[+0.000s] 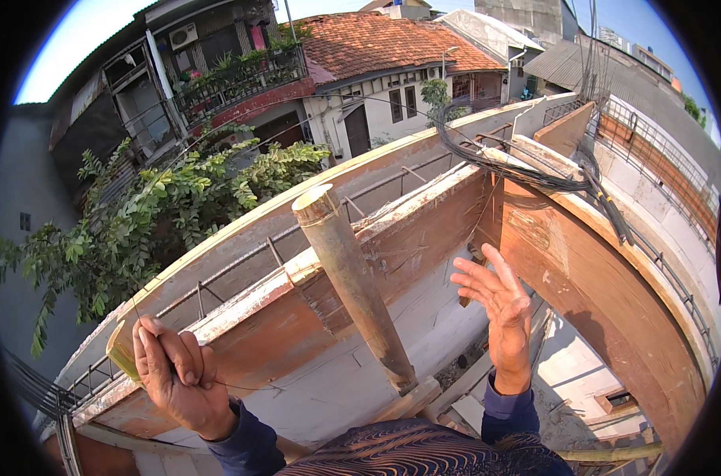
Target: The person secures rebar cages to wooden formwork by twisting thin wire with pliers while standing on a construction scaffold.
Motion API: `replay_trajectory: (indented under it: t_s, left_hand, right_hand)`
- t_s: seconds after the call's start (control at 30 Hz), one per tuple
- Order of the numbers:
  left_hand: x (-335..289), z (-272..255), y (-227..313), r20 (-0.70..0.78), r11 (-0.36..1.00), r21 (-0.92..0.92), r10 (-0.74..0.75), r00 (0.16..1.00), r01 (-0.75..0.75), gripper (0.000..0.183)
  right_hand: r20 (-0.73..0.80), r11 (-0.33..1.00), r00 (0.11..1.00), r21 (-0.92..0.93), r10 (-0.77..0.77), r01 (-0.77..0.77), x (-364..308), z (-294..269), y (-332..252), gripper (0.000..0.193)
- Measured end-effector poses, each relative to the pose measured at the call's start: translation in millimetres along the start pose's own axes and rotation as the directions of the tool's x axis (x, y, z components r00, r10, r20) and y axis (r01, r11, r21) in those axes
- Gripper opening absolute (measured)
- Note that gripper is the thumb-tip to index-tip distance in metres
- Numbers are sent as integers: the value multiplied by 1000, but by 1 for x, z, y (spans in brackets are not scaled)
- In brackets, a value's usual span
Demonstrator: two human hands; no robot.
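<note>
My left hand (182, 373) is closed, its fingers pinched round a thin dark wire (249, 388) whose loose length trails off to the right. Just behind those fingers is a cut bamboo end (122, 353), next to the wooden formwork; whether the hand touches it I cannot tell. My right hand (499, 309) is raised palm up with its fingers apart, holding nothing. Between the two hands a bamboo pole (352, 278) leans against the formwork board (424, 246). Steel rebar (273, 252) runs inside the formwork channel behind it.
A coil of black wire (527, 176) lies on the formwork corner, with pliers-like dark handles (610, 210) beside it. A curved plywood side (606, 293) closes the right. Below is a drop to rubble and planks (463, 389). Leafy branches (162, 206) reach in at left.
</note>
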State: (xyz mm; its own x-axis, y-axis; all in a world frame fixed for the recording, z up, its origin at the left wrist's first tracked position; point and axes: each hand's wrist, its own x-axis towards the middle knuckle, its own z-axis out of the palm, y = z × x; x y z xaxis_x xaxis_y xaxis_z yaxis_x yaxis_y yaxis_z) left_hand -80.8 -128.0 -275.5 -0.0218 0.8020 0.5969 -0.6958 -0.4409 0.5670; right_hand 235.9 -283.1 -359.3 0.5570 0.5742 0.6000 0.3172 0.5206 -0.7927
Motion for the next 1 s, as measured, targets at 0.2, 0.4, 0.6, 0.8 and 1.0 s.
replay_trajectory:
  t_s: [0.2, 0.4, 0.6, 0.8, 1.0]
  left_hand:
    - [-46, 3, -24, 43, 999, 28, -21, 999, 20, 22]
    - [-96, -19, -55, 209, 942, 258, -273, 939, 216, 24]
    - [-113, -30, -76, 258, 638, 424, -766, 589, 643, 27]
    - [-110, -39, -92, 161, 432, 632, -886, 436, 644, 26]
    - [-78, 17, -84, 587, 350, 774, -85, 805, -528, 50]
  right_hand:
    - [-3, 883, 983, 440, 184, -164, 14, 52, 2, 70]
    - [-44, 809, 978, 569, 205, -144, 21, 38, -1, 45]
    - [-40, 756, 982, 644, 185, -116, 32, 30, -32, 54]
    - [183, 591, 974, 775, 132, -225, 14, 18, -31, 47]
    - [222, 692, 926, 616, 307, -377, 13, 14, -37, 46]
